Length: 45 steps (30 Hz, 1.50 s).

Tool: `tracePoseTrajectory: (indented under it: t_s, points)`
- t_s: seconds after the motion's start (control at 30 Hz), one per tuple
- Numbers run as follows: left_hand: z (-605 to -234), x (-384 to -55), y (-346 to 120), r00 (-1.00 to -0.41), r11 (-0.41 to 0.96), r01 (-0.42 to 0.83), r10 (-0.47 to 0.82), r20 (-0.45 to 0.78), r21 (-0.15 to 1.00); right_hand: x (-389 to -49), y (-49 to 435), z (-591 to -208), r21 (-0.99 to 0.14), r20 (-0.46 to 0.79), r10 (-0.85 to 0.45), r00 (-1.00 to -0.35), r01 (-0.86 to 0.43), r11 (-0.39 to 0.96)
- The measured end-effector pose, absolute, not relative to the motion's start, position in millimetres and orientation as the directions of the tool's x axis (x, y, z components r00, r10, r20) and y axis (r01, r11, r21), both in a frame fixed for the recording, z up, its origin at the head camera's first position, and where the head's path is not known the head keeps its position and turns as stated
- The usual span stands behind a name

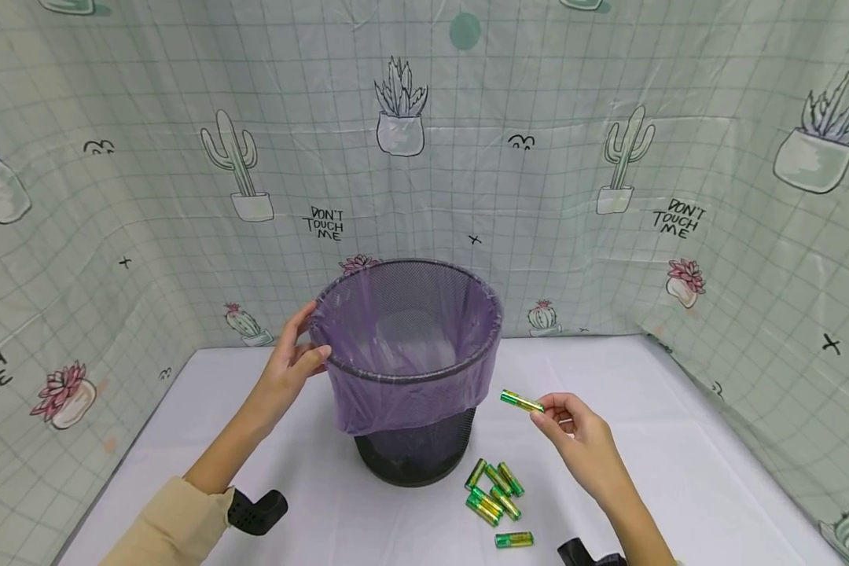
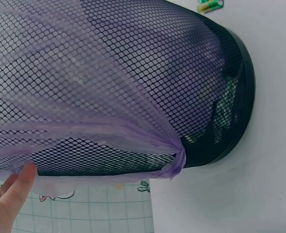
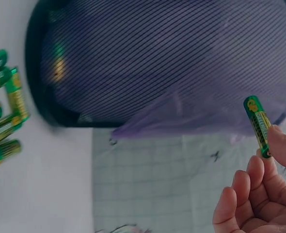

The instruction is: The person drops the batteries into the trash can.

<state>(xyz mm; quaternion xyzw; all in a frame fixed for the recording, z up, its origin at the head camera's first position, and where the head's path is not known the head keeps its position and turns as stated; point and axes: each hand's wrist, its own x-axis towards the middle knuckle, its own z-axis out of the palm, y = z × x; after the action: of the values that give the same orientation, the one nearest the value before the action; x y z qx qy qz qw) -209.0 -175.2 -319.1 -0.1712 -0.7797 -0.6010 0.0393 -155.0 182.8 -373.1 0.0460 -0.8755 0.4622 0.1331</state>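
A black mesh wastebasket (image 1: 413, 464) stands upright on the table, lined with a purple plastic bag (image 1: 417, 405) folded over its rim. My left hand (image 1: 293, 358) grips the rim at its left side, thumb in front and fingers spread along the outside. In the left wrist view, fingertips (image 2: 24, 182) rest against the bag. My right hand (image 1: 583, 440) pinches one end of a green and gold battery (image 1: 522, 401) between thumb and fingers, to the right of the wastebasket and below its rim. The right wrist view shows this battery (image 3: 258, 124) slanting up from the fingertips.
Several loose batteries (image 1: 491, 503) lie clustered in front of the wastebasket on the right, with one battery (image 1: 514, 540) apart and nearer. A white cloth (image 1: 311, 503) covers the table. A printed curtain (image 1: 424, 196) encloses the back and sides.
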Motion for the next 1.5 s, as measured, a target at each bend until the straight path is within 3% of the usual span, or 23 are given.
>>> tracePoseTrajectory:
  t_s: [0.33,0.7,1.5]
  points:
    - [-319.3,-208.7,-174.5,-0.936,0.214,0.319,0.222,0.272,0.923,-153.1,163.4,-328.9,-0.742,0.453,-0.039,-0.891,-0.401,0.537]
    - [-318.5,-207.5,-174.8,-0.938,0.213,0.315,0.218,0.270,0.925,-154.2,153.0,-305.7,-0.686,0.570,-0.081,-0.818,-0.528,0.501]
    - [-316.4,-206.5,-172.6,-0.941,0.224,0.308,0.216,0.262,0.925,-165.2,99.9,-274.8,-0.484,0.586,-0.357,-0.728,-0.667,0.566]
